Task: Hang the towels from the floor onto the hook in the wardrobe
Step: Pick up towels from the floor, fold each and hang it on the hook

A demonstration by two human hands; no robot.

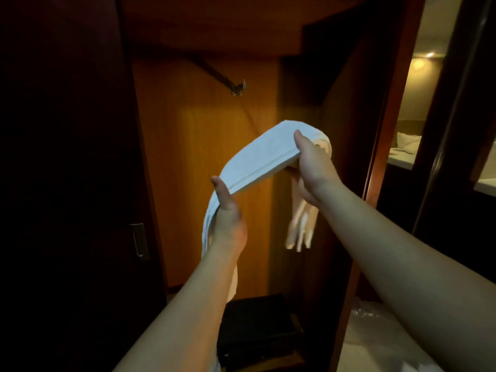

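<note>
Below, a dark box is seen on the wardrobe floor.
Overhead, the hook is unobstructed; the folded towel is pinched by the left hand and right hand.

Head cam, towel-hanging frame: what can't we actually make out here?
- Hook, head view: small and dim; its shape is unclear.
- Towel: its ends hang behind the left hand and right hand; full length hidden.
- Fingers of both hands: under the towel, only thumbs show.
- Dark box on the wardrobe floor: too dark to identify.
- White pile at lower right: cut off by the frame edge and right arm.
</note>
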